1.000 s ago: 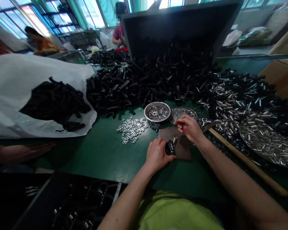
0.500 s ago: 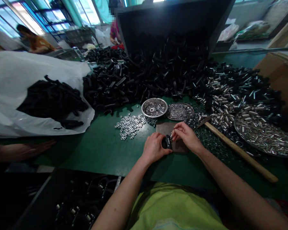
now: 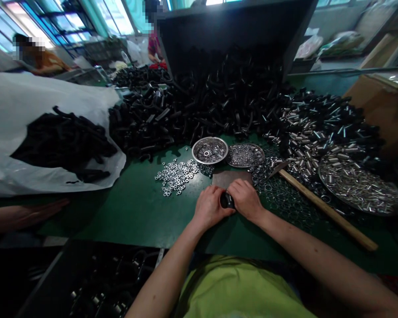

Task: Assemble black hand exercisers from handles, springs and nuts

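Observation:
My left hand [image 3: 209, 206] is curled round a black plastic part [image 3: 227, 200] above the front of a flat metal plate [image 3: 232, 177]. My right hand [image 3: 245, 198] presses against the same part from the right, its fingers bent and closed over it. Whether a small piece is pinched in the right fingers is hidden. Left of the plate lies a loose heap of small silvery nuts [image 3: 177, 176]. Just beyond it stand a round metal bowl [image 3: 210, 151] and a shallow tray [image 3: 246, 155], both holding tiny metal pieces.
A hammer with a wooden handle [image 3: 328, 209] lies at right, beside a large tray of metal pins [image 3: 361, 183] and scattered springs [image 3: 305, 150]. Black parts [image 3: 185, 106] pile up behind. At left are a white sack [image 3: 6, 101] and another person's hand [image 3: 43, 213].
My right hand has moved from pinching at the top of the black part to closing over its right side. The left hand keeps its hold; the view has shifted slightly.

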A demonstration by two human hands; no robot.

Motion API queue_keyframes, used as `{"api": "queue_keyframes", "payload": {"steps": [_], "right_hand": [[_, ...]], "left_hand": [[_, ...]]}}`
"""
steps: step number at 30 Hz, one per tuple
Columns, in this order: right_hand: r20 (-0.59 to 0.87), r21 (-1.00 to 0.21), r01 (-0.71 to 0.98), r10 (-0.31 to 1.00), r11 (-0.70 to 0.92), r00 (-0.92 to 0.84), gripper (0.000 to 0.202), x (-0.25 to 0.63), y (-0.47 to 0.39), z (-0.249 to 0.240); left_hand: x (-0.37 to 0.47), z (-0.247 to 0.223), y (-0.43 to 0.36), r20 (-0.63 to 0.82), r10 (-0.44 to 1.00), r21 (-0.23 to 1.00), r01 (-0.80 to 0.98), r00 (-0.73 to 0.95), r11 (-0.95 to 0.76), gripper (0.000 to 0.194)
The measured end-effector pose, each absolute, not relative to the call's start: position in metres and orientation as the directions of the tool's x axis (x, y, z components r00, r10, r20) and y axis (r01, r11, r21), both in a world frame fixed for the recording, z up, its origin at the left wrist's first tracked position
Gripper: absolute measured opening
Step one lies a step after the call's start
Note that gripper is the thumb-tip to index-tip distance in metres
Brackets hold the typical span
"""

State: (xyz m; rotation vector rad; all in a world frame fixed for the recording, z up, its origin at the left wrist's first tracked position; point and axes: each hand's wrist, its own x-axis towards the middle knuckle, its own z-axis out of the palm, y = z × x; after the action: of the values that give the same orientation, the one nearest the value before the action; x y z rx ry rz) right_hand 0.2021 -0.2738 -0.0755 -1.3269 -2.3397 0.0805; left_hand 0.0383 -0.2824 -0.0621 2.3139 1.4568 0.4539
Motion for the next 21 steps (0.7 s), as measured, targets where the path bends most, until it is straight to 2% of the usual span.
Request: {"api": "queue_keyframes", "payload": {"steps": [2,4,7,9,14,18,21], "right_hand": [[0.354,-0.192,0.788,0.790,0.584,-0.500,0.023,0.205,-0.276,-0.074],[0.323,-0.249,0.783,0.811,0.570,-0.488,0.023,0.211,-0.268,-0.070],[0.271,-0.355,0.843,0.908,0.404,-0.321,0.024,0.226,-0.233,-0.065],[0.252,-0.360,0.883,0.943,0.301,-0.219,0.022,0.235,-0.199,-0.065],[0.159,-0.321,0.922,0.972,0.218,-0.174,0.018,0.238,-0.132,-0.076],[0.113,-0.329,0.928,0.983,0.174,-0.145,0.010,0.232,-0.118,-0.083],[0.115,-0.374,0.917,0.988,0.141,-0.105,0.011,0.232,-0.117,-0.083]], "left_hand": [[0.038,-0.063,-0.284,0.099,0.905,0.474,0.779,0.415,-0.409,0.058],[0.038,-0.063,-0.285,0.125,0.901,0.488,0.765,0.415,-0.420,0.063],[0.039,-0.063,-0.287,0.131,0.895,0.499,0.751,0.427,-0.431,0.064],[0.039,-0.063,-0.287,0.119,0.894,0.500,0.752,0.432,-0.430,0.061],[0.040,-0.061,-0.286,0.093,0.899,0.504,0.758,0.429,-0.414,0.063],[0.040,-0.060,-0.286,0.085,0.906,0.508,0.764,0.415,-0.398,0.063],[0.040,-0.061,-0.287,0.090,0.904,0.517,0.756,0.418,-0.401,0.063]]}}
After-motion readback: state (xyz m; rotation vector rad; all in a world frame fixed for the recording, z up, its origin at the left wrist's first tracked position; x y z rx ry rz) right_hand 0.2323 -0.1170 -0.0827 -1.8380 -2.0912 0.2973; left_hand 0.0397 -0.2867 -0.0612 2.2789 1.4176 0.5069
